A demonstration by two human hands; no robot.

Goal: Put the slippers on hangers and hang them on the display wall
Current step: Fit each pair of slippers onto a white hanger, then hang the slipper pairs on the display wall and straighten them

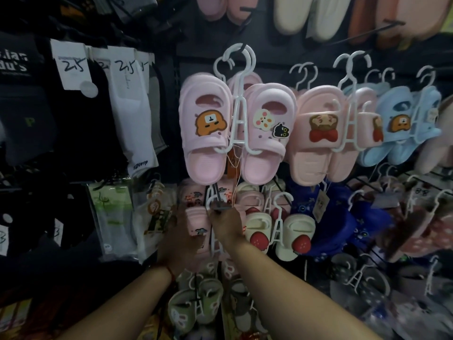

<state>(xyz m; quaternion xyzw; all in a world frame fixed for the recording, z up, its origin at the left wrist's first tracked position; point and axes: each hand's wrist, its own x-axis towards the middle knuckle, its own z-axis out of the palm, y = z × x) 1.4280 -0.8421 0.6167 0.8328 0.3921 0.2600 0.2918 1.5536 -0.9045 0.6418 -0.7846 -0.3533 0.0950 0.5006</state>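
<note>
A pair of small pink slippers [196, 227] hangs on a white plastic hanger [212, 200] low on the dark display wall [176, 99]. My left hand [179, 238] grips the left slipper of that pair from the side. My right hand [226, 223] pinches the hanger's top near its hook, at a black wall peg [221, 207]. The right slipper of the pair is hidden behind my right hand. Just above hangs a larger pink pair [230, 128] with cartoon charms on a white hanger.
Cream slippers with strawberries [279, 231] hang right of my hands, blue ones [335, 217] beyond. Pink bear slippers [323, 133] and light blue pairs [402, 128] fill the upper row. Socks with price tags [115, 101] hang at left. Green slippers [196, 305] hang below.
</note>
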